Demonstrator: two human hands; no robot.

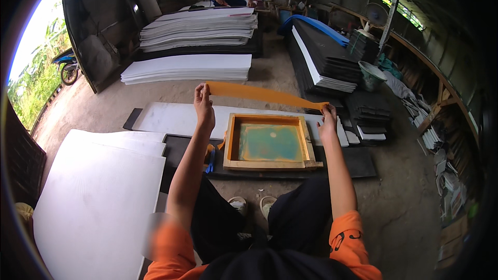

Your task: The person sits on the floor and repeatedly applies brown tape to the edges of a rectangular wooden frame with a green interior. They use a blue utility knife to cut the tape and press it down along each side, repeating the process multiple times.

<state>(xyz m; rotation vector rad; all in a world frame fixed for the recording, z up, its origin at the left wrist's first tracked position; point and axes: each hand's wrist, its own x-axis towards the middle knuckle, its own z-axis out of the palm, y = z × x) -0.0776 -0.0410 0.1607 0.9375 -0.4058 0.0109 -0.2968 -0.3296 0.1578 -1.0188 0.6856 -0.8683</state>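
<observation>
Left hand (203, 105) and right hand (327, 123) each pinch one end of a long orange flat strip (262, 94), raised above the wooden-framed printing screen (270, 142) on the black floor mat (363, 163). Keeping both grips level would stop it sagging.

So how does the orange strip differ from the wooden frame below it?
The strip is long, thin and held in the air by the left hand and right hand; the frame is a box shape lying flat on a black sheet. The strip is plain orange; the frame holds a teal screen. Both show orange.
</observation>
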